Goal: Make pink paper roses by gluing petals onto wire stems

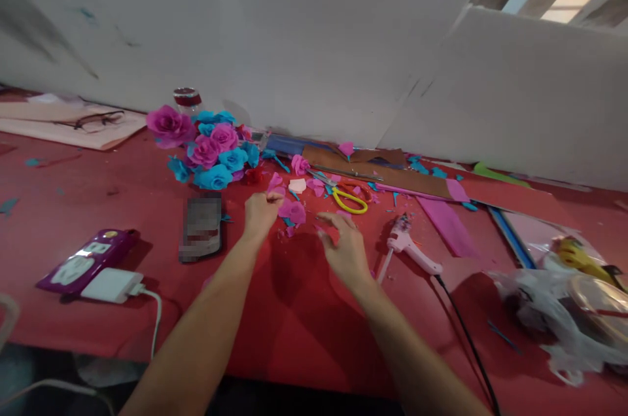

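Note:
My left hand is closed in a pinch above the red table, with a pink paper petal showing at its fingertips. Just right of those fingertips is a ruffled pink paper flower; whether the hand touches it I cannot tell. My right hand has its fingers curved and apart, with nothing clearly held. Beyond it lie scissors with yellow handles. To its right a pale pink glue gun rests on the table. Loose pink and blue paper scraps surround both hands.
A bunch of pink and blue paper flowers stands back left, before a red-lidded jar. A phone, a purple packet and a white charger lie left. A plastic bag and the glue gun's black cord are right.

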Demonstrator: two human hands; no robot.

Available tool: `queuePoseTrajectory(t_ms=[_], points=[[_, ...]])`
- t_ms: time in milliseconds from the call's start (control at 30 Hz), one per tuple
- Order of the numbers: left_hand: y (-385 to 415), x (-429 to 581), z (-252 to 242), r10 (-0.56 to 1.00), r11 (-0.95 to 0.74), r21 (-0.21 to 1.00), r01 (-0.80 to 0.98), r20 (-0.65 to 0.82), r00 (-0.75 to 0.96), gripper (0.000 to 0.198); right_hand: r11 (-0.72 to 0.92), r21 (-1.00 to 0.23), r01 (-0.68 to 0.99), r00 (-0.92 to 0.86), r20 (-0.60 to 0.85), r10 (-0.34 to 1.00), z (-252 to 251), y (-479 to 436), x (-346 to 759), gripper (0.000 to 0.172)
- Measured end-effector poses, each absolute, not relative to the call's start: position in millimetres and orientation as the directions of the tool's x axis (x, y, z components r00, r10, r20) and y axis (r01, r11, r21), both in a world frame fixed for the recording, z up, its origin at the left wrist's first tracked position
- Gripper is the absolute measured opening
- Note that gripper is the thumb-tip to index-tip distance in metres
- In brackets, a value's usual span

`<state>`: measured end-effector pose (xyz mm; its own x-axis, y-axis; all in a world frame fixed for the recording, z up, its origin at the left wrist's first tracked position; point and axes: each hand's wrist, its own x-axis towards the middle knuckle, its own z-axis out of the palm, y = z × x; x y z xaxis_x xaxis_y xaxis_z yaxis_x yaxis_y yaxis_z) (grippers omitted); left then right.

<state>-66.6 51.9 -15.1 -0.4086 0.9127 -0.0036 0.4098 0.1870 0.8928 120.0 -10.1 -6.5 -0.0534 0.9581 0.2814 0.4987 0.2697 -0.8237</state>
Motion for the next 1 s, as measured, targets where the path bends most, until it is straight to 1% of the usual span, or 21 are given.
queuePoseTrajectory(t_ms=[33, 100, 200, 267, 333, 500, 567, 600, 667, 733, 800, 900, 967, 1000], points=[[52.9, -67.3, -16.8, 0.914, 0.201, 0.857, 0.474, 0.01, -0.406, 0.011, 0.269, -0.81, 0.521, -0.087, 0.264, 0.961, -7.5, -9.9, 119.5, 0.022], [54.8, -66.7, -20.2, 0.927, 0.206, 0.772, 0.601, 0.042, -0.372, 0.016, 0.255, -0.794, 0.552, -0.15, 0.206, 0.967, -6.8, -11.1, 118.3, 0.017], [56.3, -62.6, -22.9, 0.95, 0.192, 0.658, 0.728, 0.061, -0.305, 0.016, 0.28, -0.738, 0.614, -0.198, 0.2, 0.96, -2.6, -15.1, 116.2, 0.026], [55.5, -59.9, -21.2, 0.957, 0.164, 0.654, 0.738, 0.076, -0.28, 0.013, 0.292, -0.698, 0.654, -0.196, 0.217, 0.956, -0.3, -16.9, 115.7, 0.028], [53.6, -58.4, -17.3, 0.962, 0.132, 0.669, 0.731, 0.092, -0.259, 0.013, 0.292, -0.687, 0.665, -0.171, 0.241, 0.955, 0.6, -16.6, 116.6, 0.026], [48.3, -59.6, -9.3, 0.968, 0.118, 0.743, 0.659, 0.061, -0.242, 0.019, 0.296, -0.738, 0.606, -0.075, 0.318, 0.945, -1.8, -8.6, 123.4, 0.02], [46.8, -59.6, -8.0, 0.958, 0.11, 0.785, 0.61, 0.079, -0.275, 0.021, 0.277, -0.775, 0.568, -0.043, 0.309, 0.95, -3.3, -5.2, 125.1, 0.02], [46.0, -58.6, -7.2, 0.952, 0.095, 0.829, 0.551, 0.086, -0.294, 0.022, 0.253, -0.81, 0.53, -0.019, 0.287, 0.958, -3.7, -4.0, 125.3, 0.019], [43.4, -53.8, -4.4, 0.955, 0.057, 0.938, 0.342, 0.049, -0.292, 0.025, 0.175, -0.901, 0.396, 0.023, 0.2, 0.98, -3.6, -2.3, 124.7, 0.018], [39.1, -45.3, 0.4, 0.98, 0.053, 0.994, 0.093, -0.034, -0.194, 0.03, 0.083, -0.974, 0.211, 0.032, 0.091, 0.995, -2.6, -1.3, 123.6, 0.023], [33.2, -35.2, 6.6, 0.993, 0.101, 0.994, -0.05, -0.104, -0.055, 0.037, 0.033, -0.998, 0.053, 0.017, 0.034, 0.999, -1.4, -0.1, 123.3, 0.028], [24.1, -24.0, 16.0, 0.983, 0.171, 0.98, -0.099, -0.162, 0.091, 0.051, 0.04, -0.996, -0.076, 0.026, 0.038, 0.999, -1.0, 2.9, 125.4, 0.024], [20.0, -20.6, 20.5, 0.974, 0.194, 0.977, -0.084, -0.182, 0.132, 0.059, 0.039, -0.991, -0.127, 0.042, 0.034, 0.999, -0.8, 4.7, 127.5, 0.019], [18.6, -19.8, 21.8, 0.973, 0.199, 0.977, -0.076, -0.188, 0.135, 0.06, 0.03, -0.988, -0.149, 0.046, 0.024, 0.999, -0.4, 5.2, 128.3, 0.017]])
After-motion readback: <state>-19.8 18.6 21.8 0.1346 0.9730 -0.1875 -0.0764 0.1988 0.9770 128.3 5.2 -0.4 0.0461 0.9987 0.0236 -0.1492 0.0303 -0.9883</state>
